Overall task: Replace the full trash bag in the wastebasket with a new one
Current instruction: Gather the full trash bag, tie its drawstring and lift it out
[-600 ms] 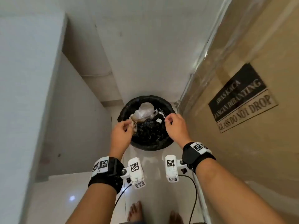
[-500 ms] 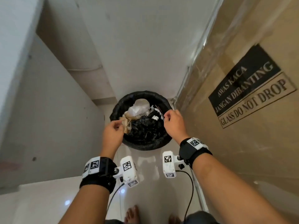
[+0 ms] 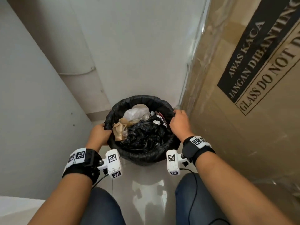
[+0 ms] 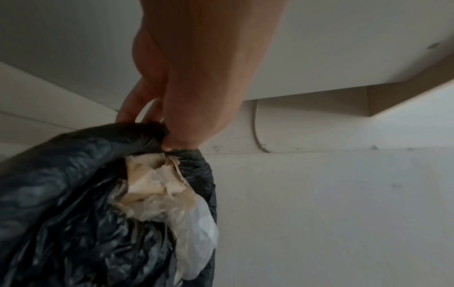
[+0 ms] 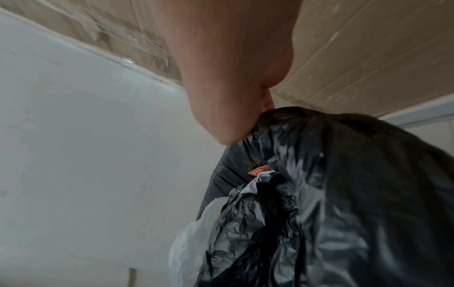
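Note:
A round wastebasket (image 3: 142,158) stands on the floor in a narrow corner, lined with a black trash bag (image 3: 139,99) folded over its rim. Crumpled brown paper (image 3: 120,129), clear and white plastic (image 3: 136,111) and black plastic scraps fill it. My left hand (image 3: 99,133) grips the bag's rolled edge at the left rim; the left wrist view shows my thumb and fingers pinching the black plastic (image 4: 137,134). My right hand (image 3: 179,122) grips the bag's edge at the right rim, and the right wrist view shows it against the black plastic (image 5: 307,124).
A large cardboard box (image 3: 243,95) marked "GLASS DO NOT DROP" stands close on the right, nearly touching the basket. White walls (image 3: 32,111) close in on the left and behind. My knees in dark jeans (image 3: 100,207) are low in the head view, over a glossy tiled floor (image 3: 146,192).
I have crouched closer to the basket. Both hands moved outward from above the rubbish to the left and right rim and took hold of the bag's edge.

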